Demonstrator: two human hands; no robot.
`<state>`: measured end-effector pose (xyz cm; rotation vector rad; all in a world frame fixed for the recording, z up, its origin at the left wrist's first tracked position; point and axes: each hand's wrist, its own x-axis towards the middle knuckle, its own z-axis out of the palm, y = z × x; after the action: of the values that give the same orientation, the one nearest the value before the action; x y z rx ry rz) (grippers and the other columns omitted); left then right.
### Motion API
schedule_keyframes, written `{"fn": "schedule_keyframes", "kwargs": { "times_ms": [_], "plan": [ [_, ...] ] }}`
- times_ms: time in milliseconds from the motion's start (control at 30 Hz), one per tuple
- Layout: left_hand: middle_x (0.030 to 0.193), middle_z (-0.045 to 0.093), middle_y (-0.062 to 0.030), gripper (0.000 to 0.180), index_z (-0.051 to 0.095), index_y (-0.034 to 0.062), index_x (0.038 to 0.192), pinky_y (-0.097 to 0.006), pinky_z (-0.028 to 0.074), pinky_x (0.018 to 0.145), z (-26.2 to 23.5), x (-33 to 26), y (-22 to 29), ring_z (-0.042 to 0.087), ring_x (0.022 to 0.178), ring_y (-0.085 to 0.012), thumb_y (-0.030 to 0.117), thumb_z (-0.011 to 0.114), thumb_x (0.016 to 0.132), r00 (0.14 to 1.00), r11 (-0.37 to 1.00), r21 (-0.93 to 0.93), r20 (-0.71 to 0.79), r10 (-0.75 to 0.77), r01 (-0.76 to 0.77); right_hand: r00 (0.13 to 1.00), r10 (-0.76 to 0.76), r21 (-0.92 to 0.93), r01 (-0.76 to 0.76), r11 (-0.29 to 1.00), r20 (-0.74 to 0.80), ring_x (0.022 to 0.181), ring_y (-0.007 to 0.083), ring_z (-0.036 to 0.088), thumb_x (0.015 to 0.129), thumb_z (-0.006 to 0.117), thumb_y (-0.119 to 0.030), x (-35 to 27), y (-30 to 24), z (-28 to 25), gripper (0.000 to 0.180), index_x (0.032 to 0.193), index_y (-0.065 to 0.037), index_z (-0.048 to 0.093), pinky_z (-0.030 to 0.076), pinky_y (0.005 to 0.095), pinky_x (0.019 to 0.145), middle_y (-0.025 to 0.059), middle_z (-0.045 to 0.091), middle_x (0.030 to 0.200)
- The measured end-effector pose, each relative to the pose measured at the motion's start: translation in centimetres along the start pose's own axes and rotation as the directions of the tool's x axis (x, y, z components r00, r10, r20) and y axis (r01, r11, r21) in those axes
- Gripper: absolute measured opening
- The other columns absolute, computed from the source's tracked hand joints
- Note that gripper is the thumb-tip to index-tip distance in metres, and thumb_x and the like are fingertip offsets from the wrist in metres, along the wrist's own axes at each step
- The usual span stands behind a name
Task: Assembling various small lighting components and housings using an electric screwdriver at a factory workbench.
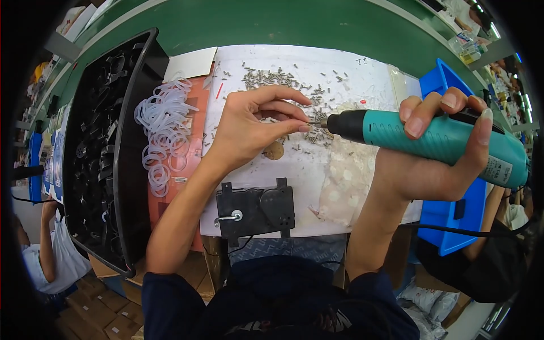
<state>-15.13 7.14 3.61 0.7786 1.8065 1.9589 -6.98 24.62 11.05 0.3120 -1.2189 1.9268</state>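
Right hand (428,175) has its fingers wrapped around a teal electric screwdriver (439,139), firm grip, tool roughly level, black nose aimed left. Left hand (241,124) is opposite, thumb and fingertips drawn together right at the driver's bit (324,122). Thin bit of metal shows there; too small to tell if it's a screw being pinched or just the bit end. So left pinch: can't call it.

Driver sits above a white sheet (334,56) on the green counter (283,27). Loose small metal fasteners (269,78) are heaped beyond the left hand, strays spread right and down past the bit. Small tan disc (273,151) lies just below the left hand.

Black rectangular module (258,209) with corner tabs lies flat at the near edge, between the forearms, metal crank (231,217) on its left side. Neither hand touches it.

Left: clear rings (161,116) piled on an orange-red sheet (195,102), then a deep black bin (129,170) of black parts (116,65). Right: blue plastic bin (447,232), partly hidden by driver and right hand. Black cable (476,233) crosses it.
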Motion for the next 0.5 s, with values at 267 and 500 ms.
{"fn": "schedule_keyframes", "kwargs": {
  "times_ms": [267,500],
  "plan": [
    [0.083,0.07,-0.0095,0.027,0.065,-0.0022,0.103,-0.021,0.052,0.072,0.29,-0.1,0.02,0.067,0.079,-0.0112,-0.003,0.071,0.077,0.999,0.999,0.006,0.004,-0.036,0.036,1.0,-0.009,-0.02,0.009,1.0,-0.012,0.052,0.0141,0.049,0.092,0.05,-0.031,-0.05,-0.14,-0.16,0.027,0.1,-0.005,0.055,0.039,0.0294,0.054,0.0066,0.056,0.086],
    [0.083,0.07,-0.009,0.027,0.066,-0.0017,0.102,-0.02,0.051,0.07,0.2,-0.11,0.15,0.066,0.078,-0.0099,-0.002,0.072,0.076,0.999,0.999,-0.002,-0.014,-0.038,0.038,0.998,-0.033,-0.008,0.033,0.999,-0.054,0.047,0.0163,0.05,0.09,0.05,-0.027,0.03,-0.08,-0.35,0.024,0.097,-0.004,0.053,0.041,0.03,0.05,0.0092,0.059,0.084]
  ]
}}
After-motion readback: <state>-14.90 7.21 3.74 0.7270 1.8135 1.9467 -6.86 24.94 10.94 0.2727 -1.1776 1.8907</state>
